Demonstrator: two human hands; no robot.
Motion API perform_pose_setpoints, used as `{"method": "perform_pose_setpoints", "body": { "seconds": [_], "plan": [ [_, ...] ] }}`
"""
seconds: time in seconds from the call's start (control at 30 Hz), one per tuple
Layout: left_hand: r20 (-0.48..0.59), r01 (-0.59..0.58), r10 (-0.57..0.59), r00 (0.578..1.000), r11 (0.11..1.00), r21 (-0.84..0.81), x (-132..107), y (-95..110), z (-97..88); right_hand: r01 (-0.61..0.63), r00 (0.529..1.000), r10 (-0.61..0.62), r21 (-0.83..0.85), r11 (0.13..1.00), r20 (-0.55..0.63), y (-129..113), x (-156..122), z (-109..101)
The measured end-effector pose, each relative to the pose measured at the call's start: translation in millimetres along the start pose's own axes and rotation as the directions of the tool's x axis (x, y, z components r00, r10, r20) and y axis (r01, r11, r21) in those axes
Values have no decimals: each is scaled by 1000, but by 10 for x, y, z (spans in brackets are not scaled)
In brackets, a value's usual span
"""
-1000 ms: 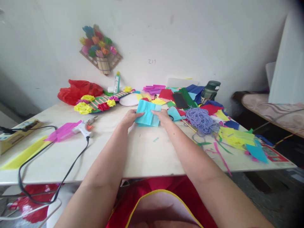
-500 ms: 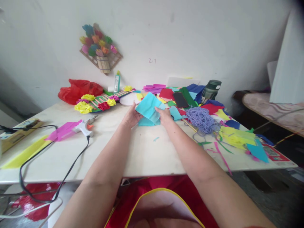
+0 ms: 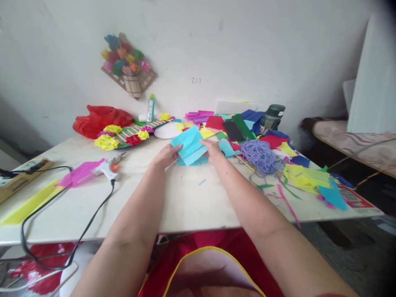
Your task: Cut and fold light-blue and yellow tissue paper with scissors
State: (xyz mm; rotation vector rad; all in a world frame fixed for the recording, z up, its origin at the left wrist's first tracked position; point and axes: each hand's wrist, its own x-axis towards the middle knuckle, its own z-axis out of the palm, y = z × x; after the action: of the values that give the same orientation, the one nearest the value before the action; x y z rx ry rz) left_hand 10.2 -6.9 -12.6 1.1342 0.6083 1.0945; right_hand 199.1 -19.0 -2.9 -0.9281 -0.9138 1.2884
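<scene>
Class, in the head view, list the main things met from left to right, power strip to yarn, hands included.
Power strip, magenta paper, white glue gun, left hand, held light-blue paper, right hand, purple yarn.

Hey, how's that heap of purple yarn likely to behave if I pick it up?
The purple yarn will probably be floppy, since its strands lie in loose, tangled loops. It may snag or trail, as stray strands spill onto the table. It seems unlikely to roll, being spread out rather than tightly wound.
</scene>
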Motion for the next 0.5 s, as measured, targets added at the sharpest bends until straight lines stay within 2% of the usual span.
{"method": "perform_pose_setpoints", "body": {
  "seconds": [0.13, 0.33, 0.5],
  "plan": [
    [-26, 33, -33, 999, 999, -4, -27, 25, 15, 31, 1000, -31, -64, 997, -2, 23, 16, -25],
    [-164, 26, -35, 986, 998, -57, 9, -45, 230, 123, 991, -128, -105, 987, -39, 83, 17, 18],
    [-204, -73, 58, 977, 995, -66, 39, -72, 276, 162, 987, -162, -148, 976, 12, 76, -7, 50]
  ]
}}
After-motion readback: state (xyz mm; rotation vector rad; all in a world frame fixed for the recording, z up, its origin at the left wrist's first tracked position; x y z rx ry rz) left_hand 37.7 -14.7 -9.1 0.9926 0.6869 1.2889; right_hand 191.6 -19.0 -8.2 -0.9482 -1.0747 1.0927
